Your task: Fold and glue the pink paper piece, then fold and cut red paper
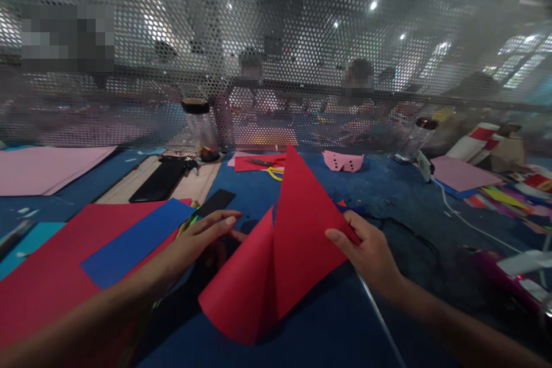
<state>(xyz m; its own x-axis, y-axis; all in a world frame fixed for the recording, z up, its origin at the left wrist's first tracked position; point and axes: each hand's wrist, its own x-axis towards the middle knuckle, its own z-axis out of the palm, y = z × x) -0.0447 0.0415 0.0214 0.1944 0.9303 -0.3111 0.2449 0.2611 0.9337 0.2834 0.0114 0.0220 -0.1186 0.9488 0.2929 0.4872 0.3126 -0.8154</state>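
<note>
A red paper sheet (pixel 288 253) rolled into a cone shape stands between my hands, its tip pointing up and away. My right hand (pixel 366 250) pinches the cone's right edge between thumb and fingers. My left hand (pixel 200 236) lies with its fingers stretched out beside the cone's left flap, the thumb reaching toward the paper; whether it touches the paper is hidden. Under my left forearm lies a large red sheet (pixel 38 276) with a blue paper strip (pixel 138 241) on top.
A perforated metal screen (pixel 276 57) closes the back of the blue table (pixel 328 333); people sit behind it. A black phone (pixel 159 181), a jar (pixel 200 126), yellow-handled scissors (pixel 271 168), a pink cut-out (pixel 342 161), pink sheets and coloured scraps (pixel 509 192) lie around.
</note>
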